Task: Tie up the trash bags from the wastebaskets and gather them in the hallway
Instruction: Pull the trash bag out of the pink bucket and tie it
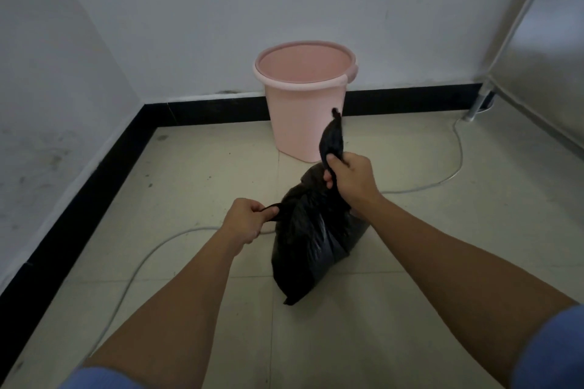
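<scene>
A full black trash bag (311,246) stands on the tiled floor in front of me. My left hand (245,219) grips one twisted end of the bag's top, drawn out to the left. My right hand (349,177) grips the other end, and that strip of black plastic sticks up above my fist. A pink plastic wastebasket (303,117) stands behind the bag against the back wall, with no liner in it.
White walls with a black baseboard (94,174) form a corner at the left. A pale cable (455,164) curves over the floor behind and to the left of the bag. A metal cabinet on a leg (477,104) stands at the right.
</scene>
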